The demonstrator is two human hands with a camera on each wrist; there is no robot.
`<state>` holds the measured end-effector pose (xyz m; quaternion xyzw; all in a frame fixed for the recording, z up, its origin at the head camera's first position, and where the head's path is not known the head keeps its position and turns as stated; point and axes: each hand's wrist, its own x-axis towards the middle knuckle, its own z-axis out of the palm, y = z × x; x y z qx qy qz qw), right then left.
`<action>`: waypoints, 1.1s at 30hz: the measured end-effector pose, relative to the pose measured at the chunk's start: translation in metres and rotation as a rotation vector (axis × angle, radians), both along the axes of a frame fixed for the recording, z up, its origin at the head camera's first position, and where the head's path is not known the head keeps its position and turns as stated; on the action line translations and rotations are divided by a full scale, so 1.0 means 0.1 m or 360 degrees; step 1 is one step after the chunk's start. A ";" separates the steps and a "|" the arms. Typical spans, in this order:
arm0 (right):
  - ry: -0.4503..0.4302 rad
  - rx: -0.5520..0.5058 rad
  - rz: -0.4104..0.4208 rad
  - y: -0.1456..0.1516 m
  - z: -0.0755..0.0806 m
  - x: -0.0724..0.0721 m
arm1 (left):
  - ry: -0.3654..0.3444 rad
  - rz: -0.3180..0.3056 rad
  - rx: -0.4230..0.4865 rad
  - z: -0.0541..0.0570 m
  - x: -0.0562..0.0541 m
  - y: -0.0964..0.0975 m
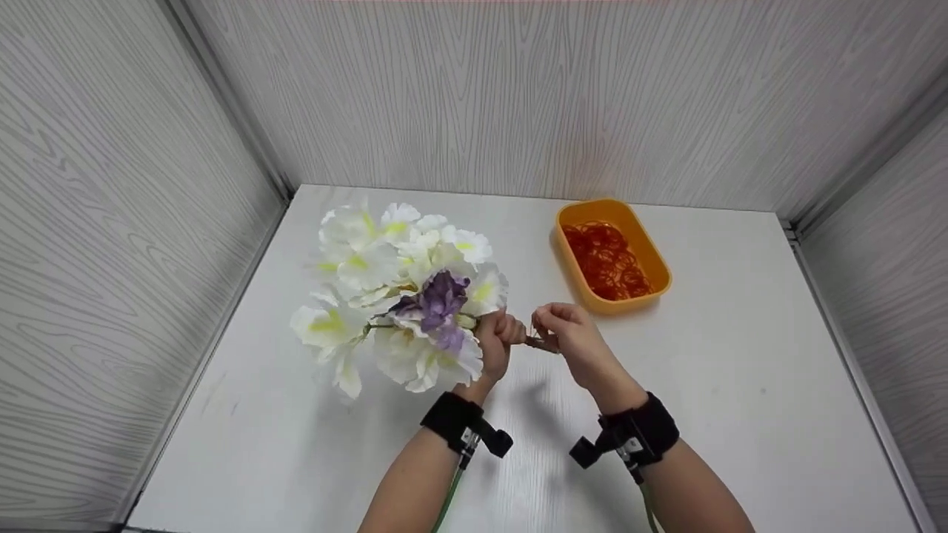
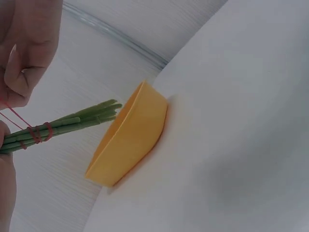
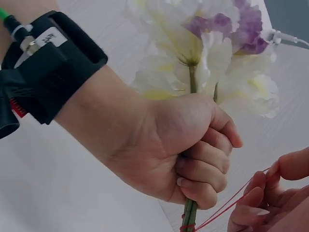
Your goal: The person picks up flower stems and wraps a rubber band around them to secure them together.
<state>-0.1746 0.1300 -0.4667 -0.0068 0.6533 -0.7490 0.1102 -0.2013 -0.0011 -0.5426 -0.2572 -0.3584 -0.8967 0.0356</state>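
Note:
A bunch of artificial flowers, white with yellow centres (image 1: pixel 363 263) and one purple bloom (image 1: pixel 444 300), leans to the left above the table. My left hand (image 3: pixel 188 150) grips its green stems (image 2: pixel 82 121), fingers curled round them just below the blooms. A red rubber band (image 2: pixel 48 131) is looped several times about the stems, on the side of the left hand away from the flowers. From there a stretched length of it runs to my right hand (image 1: pixel 581 344), whose thumb and fingers pinch it. The cut stem ends stick out past the band in the left wrist view.
An orange-yellow plastic box (image 1: pixel 655 259) stands at the back right, holding many red rubber bands (image 1: pixel 603 259). The white table (image 1: pixel 740 414) is walled by pale wood-grain panels (image 1: pixel 474 96) at the back and both sides. Each wrist wears a black strap with a camera and green cable.

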 end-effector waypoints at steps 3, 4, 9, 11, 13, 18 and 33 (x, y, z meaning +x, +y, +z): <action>0.0010 0.0092 0.0066 -0.02 -0.10 0.06 | -0.0010 0.0126 0.0072 0.03 -0.05 -0.06; 0.0012 0.0095 0.0078 -0.02 -0.14 0.09 | -0.0014 0.0172 0.0116 0.04 -0.07 -0.08; -0.0047 -0.0054 0.0145 -0.04 -0.39 0.18 | -0.0110 0.0294 0.0355 0.10 -0.12 -0.14; -0.0066 -0.0111 0.0156 -0.04 -0.50 0.20 | -0.0169 0.0311 0.0415 0.10 -0.12 -0.14; -0.0061 -0.0136 0.0167 -0.04 -0.59 0.21 | -0.0225 0.0339 0.0466 0.09 -0.11 -0.14; 0.0038 -0.0001 0.0162 -0.06 -0.73 0.20 | -0.0375 0.0356 0.0602 0.08 -0.10 -0.14; 0.0292 -0.0109 0.0256 -0.08 -0.90 0.21 | -0.0877 0.0192 0.1320 0.17 -0.13 -0.21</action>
